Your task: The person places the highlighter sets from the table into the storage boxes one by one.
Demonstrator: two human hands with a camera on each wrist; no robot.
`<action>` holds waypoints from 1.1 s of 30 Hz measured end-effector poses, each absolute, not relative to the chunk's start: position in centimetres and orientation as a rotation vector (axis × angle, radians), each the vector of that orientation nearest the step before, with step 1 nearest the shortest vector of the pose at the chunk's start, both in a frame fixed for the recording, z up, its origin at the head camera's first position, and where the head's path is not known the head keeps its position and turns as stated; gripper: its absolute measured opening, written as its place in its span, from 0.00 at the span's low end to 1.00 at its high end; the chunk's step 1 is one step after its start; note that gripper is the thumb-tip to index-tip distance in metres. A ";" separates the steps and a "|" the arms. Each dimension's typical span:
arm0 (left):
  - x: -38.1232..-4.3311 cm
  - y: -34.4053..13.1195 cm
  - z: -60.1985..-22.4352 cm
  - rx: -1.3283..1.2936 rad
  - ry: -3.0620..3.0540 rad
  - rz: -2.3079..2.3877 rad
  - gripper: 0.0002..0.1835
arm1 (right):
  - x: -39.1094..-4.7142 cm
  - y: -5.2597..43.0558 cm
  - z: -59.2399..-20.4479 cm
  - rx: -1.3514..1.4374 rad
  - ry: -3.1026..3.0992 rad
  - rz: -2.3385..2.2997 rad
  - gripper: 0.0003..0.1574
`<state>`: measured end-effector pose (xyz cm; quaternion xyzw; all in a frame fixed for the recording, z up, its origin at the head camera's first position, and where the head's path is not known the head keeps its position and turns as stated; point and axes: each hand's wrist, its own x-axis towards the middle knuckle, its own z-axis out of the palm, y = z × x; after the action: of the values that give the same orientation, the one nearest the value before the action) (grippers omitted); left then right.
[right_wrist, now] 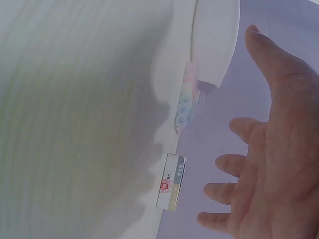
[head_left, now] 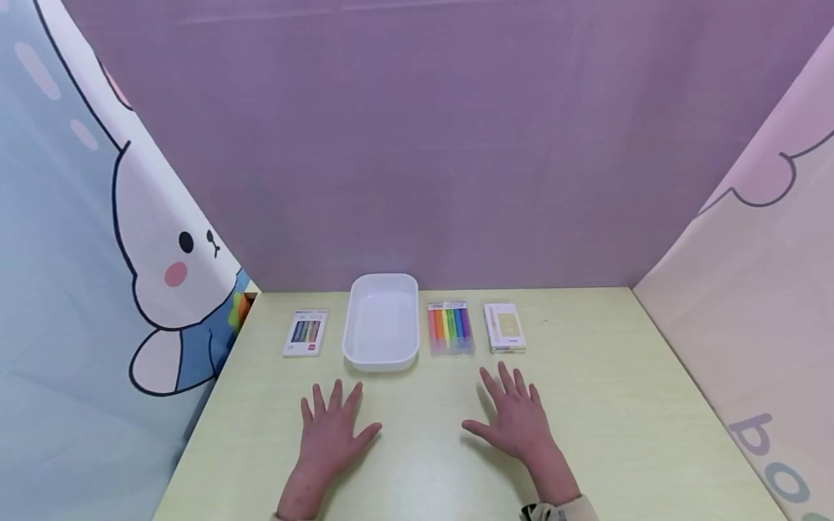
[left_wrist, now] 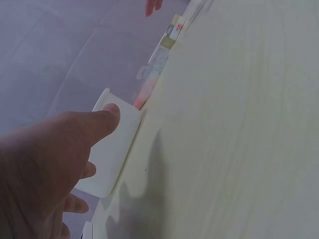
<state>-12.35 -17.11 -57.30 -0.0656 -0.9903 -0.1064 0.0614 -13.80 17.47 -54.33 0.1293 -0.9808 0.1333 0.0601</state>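
My left hand (head_left: 329, 439) hovers over the table's near part with its fingers spread, just in front of a white plastic tray (head_left: 381, 365). To the right, my right hand (head_left: 519, 423) is spread too, its fingertips close below a small white box (head_left: 504, 328) with a yellow panel. Neither hand holds anything. Between tray and box lies a clear pack of rainbow-coloured markers (head_left: 451, 329). A flat white box (head_left: 305, 333) with coloured sticks pictured on it lies left of the tray. In the right wrist view the markers' round ends (right_wrist: 183, 107) face the hand.
The pale wooden table (head_left: 619, 405) meets a purple cloth (head_left: 443, 145) along its back edge. A blue curtain with a cartoon rabbit (head_left: 176, 253) hangs on the left, and a pale printed curtain (head_left: 749, 289) on the right.
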 end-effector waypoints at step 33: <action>-14.5 -20.2 -55.6 -0.146 -2.915 -0.680 0.20 | -18.0 13.2 -50.6 0.488 -2.517 0.734 0.24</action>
<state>-14.46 -20.22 -55.63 -0.0485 -0.9702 -0.2262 0.0726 -17.98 13.15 -50.56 0.1777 -0.9174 0.2674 0.2351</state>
